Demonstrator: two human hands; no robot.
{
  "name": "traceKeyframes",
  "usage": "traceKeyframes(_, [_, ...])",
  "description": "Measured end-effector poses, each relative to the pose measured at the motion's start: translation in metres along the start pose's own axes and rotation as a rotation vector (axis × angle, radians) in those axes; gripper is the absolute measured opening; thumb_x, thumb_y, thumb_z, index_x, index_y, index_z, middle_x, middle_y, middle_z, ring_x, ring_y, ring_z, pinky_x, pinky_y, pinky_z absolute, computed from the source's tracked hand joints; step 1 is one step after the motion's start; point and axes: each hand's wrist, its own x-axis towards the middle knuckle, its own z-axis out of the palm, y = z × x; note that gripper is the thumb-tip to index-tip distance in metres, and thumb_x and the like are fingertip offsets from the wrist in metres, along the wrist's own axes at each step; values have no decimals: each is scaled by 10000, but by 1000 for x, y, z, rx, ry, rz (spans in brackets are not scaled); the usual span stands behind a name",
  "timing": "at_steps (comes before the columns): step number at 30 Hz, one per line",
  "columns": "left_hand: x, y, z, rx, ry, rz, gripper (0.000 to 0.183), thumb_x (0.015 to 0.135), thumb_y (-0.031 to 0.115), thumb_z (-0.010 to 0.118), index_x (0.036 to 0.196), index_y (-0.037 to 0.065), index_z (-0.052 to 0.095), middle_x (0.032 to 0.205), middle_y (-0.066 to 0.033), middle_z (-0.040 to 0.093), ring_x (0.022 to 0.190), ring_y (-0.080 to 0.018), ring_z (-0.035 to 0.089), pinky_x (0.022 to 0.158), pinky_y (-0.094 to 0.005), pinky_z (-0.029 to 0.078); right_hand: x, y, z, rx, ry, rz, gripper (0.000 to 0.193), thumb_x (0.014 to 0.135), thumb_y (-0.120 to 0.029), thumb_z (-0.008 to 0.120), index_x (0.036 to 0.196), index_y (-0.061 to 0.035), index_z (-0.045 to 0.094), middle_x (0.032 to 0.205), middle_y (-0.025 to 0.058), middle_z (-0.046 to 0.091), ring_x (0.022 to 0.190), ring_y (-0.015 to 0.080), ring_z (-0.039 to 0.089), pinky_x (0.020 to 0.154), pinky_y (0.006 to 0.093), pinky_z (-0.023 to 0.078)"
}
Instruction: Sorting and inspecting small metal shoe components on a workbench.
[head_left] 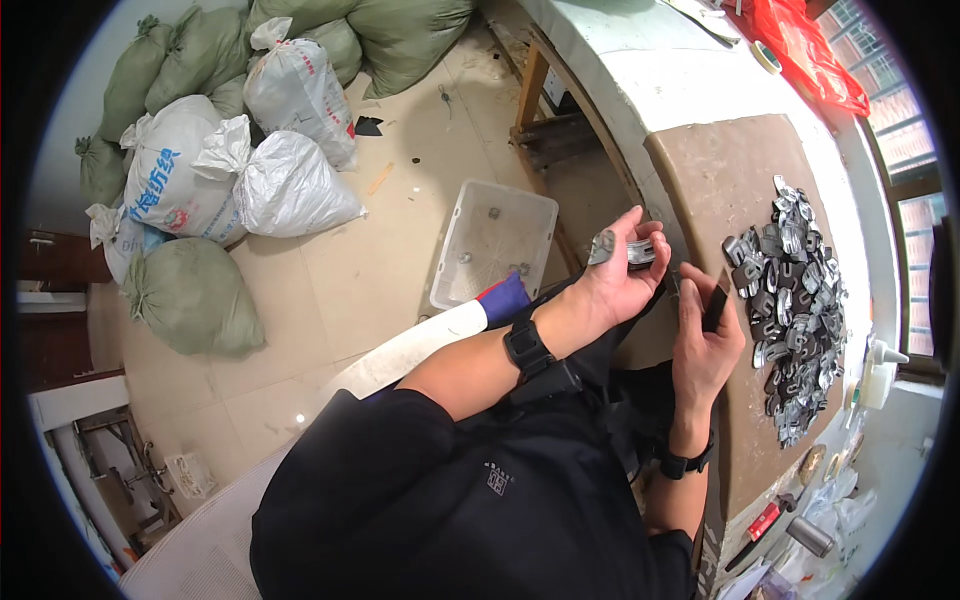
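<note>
head view: a small stack of metal clips (632,250) is being clamped in the left hand (622,283) over the tabletop (720,170) edge; a dark piece (714,307) is being pinched by the right hand (703,345). risk: clips being dropped toward the white bin (497,243), the grip looking shallow. the clip pile (792,310) is lying just right. white and green sacks (215,165) are being stored on the floor upper left, one blue-printed; a red bag (812,52) is lying top right.

One white plastic crate (497,243) is sitting on the floor; roughly ten stuffed sacks (290,180) are lying at ten o'clock.
</note>
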Motion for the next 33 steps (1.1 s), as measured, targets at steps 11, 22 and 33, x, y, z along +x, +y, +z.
traceKeyframes(11, [6,-24,12,609,-157,-17,396,1025,375,464,969,14,618,759,-81,632,691,-235,637,789,-476,566,-17,8,-26,-448,-27,-59,355,945,-355,635,1069,-23,614,843,183,656,763,393,659,673,421,517])
traceKeyframes(22, [5,-57,51,1009,-379,-204,307,1047,260,409,1119,-1,552,769,-76,629,695,-174,636,773,-400,582,-25,14,-52,-502,126,-179,253,885,-292,710,940,-48,675,722,78,612,610,241,611,539,346,479])
traceKeyframes(33, [8,-100,37,1095,-395,-179,281,1056,251,392,1094,4,520,747,-64,565,684,-164,582,823,-427,576,-37,26,-73,-361,137,-46,231,947,-255,624,942,-25,643,689,160,620,575,327,613,526,383,473])
